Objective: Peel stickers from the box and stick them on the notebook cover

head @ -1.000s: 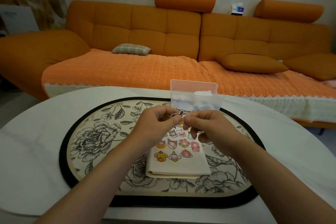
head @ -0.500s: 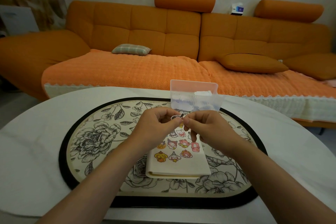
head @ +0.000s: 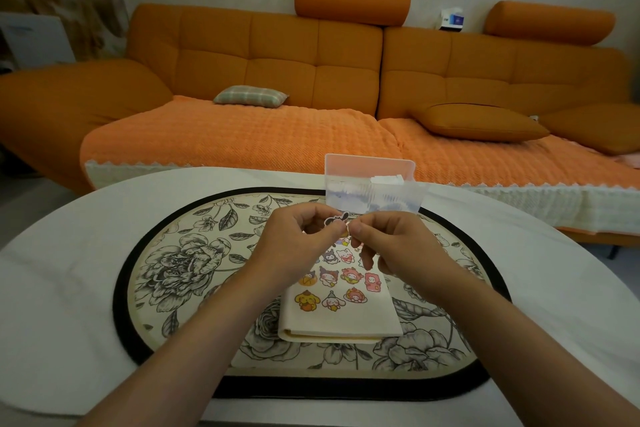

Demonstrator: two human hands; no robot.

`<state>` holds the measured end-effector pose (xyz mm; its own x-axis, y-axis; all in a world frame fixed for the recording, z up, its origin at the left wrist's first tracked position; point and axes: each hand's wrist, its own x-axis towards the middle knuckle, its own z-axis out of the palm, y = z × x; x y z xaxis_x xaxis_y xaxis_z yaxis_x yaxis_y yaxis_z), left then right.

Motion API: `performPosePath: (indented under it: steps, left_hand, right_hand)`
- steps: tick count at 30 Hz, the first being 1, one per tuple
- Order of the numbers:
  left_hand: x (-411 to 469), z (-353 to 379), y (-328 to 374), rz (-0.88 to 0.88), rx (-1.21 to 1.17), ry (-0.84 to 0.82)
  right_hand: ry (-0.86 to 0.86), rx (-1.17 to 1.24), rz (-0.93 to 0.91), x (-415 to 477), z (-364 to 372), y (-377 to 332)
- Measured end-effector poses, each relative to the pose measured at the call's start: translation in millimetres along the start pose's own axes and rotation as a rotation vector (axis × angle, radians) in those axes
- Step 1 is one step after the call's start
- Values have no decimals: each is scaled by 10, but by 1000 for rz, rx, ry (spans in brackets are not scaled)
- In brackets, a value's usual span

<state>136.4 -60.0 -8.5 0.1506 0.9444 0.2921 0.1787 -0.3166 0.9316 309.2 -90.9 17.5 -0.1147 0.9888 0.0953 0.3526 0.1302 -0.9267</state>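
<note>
1. Pinching one sticker (head: 335, 219) between them, left hand (head: 291, 248) and right hand (head: 403, 248) hold fingers (head: 362, 230) narrow above the notebook (head: 346, 321).
2. That notebook lies on the worktop (head: 69, 270) mat (head: 180, 253), with the box (head: 374, 192) beyond it.

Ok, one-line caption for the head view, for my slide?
Left hand and right hand pinch one sticker over the partly decorated notebook, box behind.

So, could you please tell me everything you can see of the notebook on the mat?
The notebook is cream, thick at its near edge. It lies closed and flat on the floral mat. Small cartoon stickers in rows fill its far half; the near half is bare. The left hand and right hand, pinching another sticker, hide its far end; whether they touch it is unclear.
</note>
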Motion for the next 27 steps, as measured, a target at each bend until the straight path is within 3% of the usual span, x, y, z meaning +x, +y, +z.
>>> performPosePath:
  steps: [7,18,27]
  left_hand:
    - [-3,-4,-2,15,24,1]
    - [-24,48,-54,62,164,13]
    - [-112,120,1,68,229,180]
  right_hand:
    - [16,-57,-21,22,12,45]
    - [117,-419,-194,38,72,143]
    - [173,-217,-157,56,148,157]
